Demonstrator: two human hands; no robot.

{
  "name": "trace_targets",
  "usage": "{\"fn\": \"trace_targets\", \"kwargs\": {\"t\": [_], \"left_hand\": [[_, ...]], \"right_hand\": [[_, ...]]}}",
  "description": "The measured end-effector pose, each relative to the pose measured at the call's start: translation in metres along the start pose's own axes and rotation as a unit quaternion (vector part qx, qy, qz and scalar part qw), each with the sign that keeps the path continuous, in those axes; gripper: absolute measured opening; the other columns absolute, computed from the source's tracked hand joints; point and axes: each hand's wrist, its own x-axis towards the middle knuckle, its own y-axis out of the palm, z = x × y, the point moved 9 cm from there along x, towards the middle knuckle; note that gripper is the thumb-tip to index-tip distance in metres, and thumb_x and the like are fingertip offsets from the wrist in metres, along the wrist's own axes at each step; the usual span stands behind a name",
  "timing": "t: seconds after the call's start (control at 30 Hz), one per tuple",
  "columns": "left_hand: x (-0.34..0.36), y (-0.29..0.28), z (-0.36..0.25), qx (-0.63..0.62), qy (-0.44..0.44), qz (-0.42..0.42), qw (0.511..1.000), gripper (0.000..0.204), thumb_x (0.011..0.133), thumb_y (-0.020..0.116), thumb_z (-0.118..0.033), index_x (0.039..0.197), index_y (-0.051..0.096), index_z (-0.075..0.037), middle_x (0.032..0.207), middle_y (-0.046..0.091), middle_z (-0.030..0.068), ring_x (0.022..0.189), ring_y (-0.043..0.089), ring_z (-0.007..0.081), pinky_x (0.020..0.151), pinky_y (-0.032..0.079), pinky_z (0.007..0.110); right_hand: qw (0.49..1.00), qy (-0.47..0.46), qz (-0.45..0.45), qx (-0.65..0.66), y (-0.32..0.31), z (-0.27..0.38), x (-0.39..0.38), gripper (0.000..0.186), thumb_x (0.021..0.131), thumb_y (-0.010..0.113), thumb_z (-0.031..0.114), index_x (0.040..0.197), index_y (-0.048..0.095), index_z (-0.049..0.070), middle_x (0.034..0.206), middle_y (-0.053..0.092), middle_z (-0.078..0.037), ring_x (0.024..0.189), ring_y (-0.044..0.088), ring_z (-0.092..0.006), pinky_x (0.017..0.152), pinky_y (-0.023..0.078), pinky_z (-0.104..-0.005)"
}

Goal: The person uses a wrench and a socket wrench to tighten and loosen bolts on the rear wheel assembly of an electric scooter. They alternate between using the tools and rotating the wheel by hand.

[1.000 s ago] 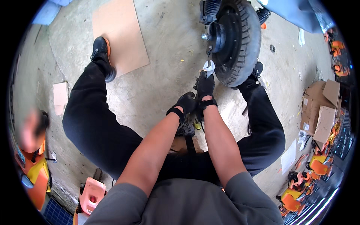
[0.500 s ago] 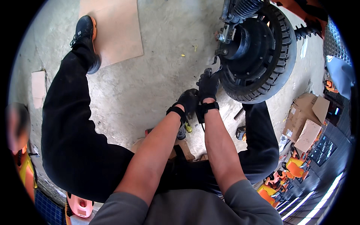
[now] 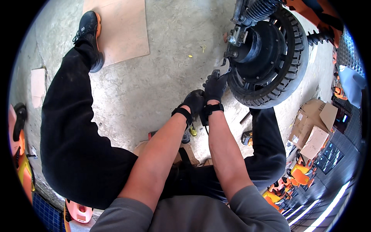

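Note:
My right hand [image 3: 215,86], in a black glove, reaches up to the near left side of a black hub-motor wheel [image 3: 262,54] with a knobbly tyre. Its fingers are closed round the lower end of a grey metal piece [image 3: 223,68], which runs up toward the axle fittings; I cannot tell whether it is a tool or part of the wheel mount. Just left and nearer, my gloved left hand [image 3: 195,101] is curled beside the right wrist. What it holds, if anything, is hidden. Dark straps circle both wrists.
A coil spring [image 3: 262,9] and fork fittings stand over the wheel. Cardboard sheet [image 3: 119,33] lies far left on the concrete floor. A power tool [image 3: 247,137] sits by my right leg. Open cardboard boxes [image 3: 313,121] and orange-yellow machines [image 3: 299,174] stand at the right.
The view has shifted slightly, so the wheel sits a little further right. Both hands keep nearly the same place by the wheel, with little change in grip.

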Motion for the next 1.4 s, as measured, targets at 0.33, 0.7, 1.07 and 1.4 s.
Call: {"fn": "trace_targets", "kwargs": {"t": [0.33,0.7,1.07,1.4], "left_hand": [[-0.002,-0.004,0.003,-0.044,-0.016,-0.001,0.999,0.019,0.084,0.058,-0.021,0.093,0.068,-0.008,0.089,0.07,0.0137,0.085,0.066,0.0244,0.077,0.05,0.036],[-0.017,0.008,-0.009,-0.174,-0.068,0.196,0.963,0.027,0.086,0.063,-0.023,0.108,0.065,-0.008,0.093,0.065,0.0032,0.085,0.058,0.0136,0.08,0.047,0.03],[-0.013,0.011,-0.017,0.101,0.037,0.144,0.984,0.031,0.081,0.063,-0.029,0.097,0.067,-0.003,0.09,0.068,0.0164,0.085,0.066,0.0262,0.08,0.05,0.036],[-0.028,0.018,-0.024,-0.029,-0.045,0.233,0.971,0.025,0.088,0.061,-0.021,0.106,0.065,-0.004,0.092,0.068,0.0068,0.085,0.065,0.0163,0.079,0.051,0.033]], "right_hand": [[1.0,0.012,-0.018,0.021,0.003,-0.002,0.007,0.029,0.095,0.05,0.028,0.104,0.051,0.0,0.069,0.057,-0.008,0.054,0.055,-0.0189,0.05,0.045,-0.0343],[0.901,0.164,0.294,0.274,0.022,-0.026,0.004,0.035,0.096,0.049,0.048,0.102,0.05,0.014,0.065,0.047,0.002,0.048,0.042,-0.0088,0.04,0.033,-0.0233],[0.962,0.137,0.186,0.149,0.008,-0.013,-0.002,0.04,0.092,0.058,0.045,0.106,0.049,0.008,0.073,0.056,-0.003,0.055,0.054,-0.0126,0.049,0.048,-0.0294],[0.986,0.095,0.135,0.003,0.001,-0.011,0.003,0.028,0.087,0.066,0.03,0.088,0.056,0.004,0.062,0.051,-0.002,0.053,0.052,-0.0145,0.049,0.044,-0.0325]]}}
